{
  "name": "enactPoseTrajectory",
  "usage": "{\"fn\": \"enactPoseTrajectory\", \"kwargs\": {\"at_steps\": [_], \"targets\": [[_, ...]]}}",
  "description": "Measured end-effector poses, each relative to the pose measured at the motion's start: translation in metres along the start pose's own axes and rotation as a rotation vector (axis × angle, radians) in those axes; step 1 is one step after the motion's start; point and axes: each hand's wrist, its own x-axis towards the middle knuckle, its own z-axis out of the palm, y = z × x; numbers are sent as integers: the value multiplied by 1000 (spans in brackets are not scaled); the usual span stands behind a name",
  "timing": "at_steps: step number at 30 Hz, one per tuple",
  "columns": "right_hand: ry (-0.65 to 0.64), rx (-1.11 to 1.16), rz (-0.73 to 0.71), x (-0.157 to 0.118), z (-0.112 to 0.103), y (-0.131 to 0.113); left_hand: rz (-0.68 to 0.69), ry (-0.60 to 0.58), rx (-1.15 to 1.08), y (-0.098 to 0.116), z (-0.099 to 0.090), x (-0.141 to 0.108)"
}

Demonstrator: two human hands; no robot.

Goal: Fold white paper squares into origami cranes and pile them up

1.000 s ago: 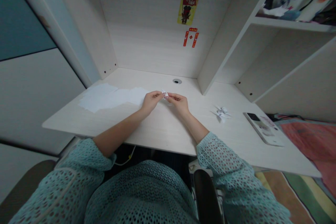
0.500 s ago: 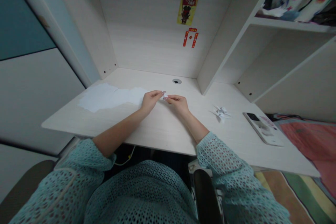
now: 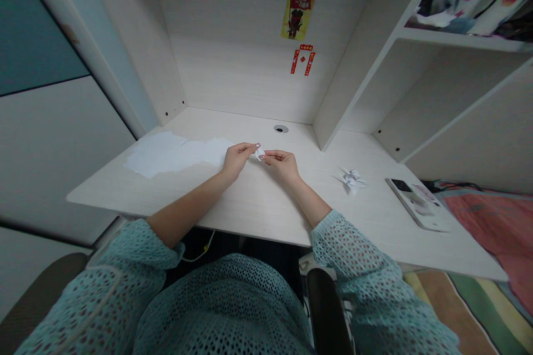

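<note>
1. Folded paper point(image 3: 260, 152), small and white, is between two hands over the desk point(image 3: 250, 205)
2. Left hand point(image 3: 237, 159) pinches one side with thumb and finger
3. Right hand point(image 3: 283, 165) pinches the other side too
4. White sheets point(image 3: 160, 156) lie flat on the desk, near the left hand
5. Small folded bits point(image 3: 352, 178) sit together, right of the right hand
6. White phone point(image 3: 431, 213) lies near them, beside a red cloth point(image 3: 487, 216)

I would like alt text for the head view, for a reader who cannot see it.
The left hand and right hand hold a small folded white paper over a pale desk. White sheets lie on its left side; on its right are folded paper shapes and a phone.
</note>
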Motion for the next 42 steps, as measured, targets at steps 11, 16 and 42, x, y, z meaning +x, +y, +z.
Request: {"fn": "enactPoseTrajectory", "kwargs": {"at_steps": [11, 16, 42], "targets": [[110, -195, -253, 1, -7, -3, -47, -114, -46, 6, 3, -3], [62, -349, -392, -2, -8, -6, -62, -97, -74, 5, 4, -3], [146, -398, -489, -4, -9, -1, -96, -127, -119, 1, 4, 0]]}}
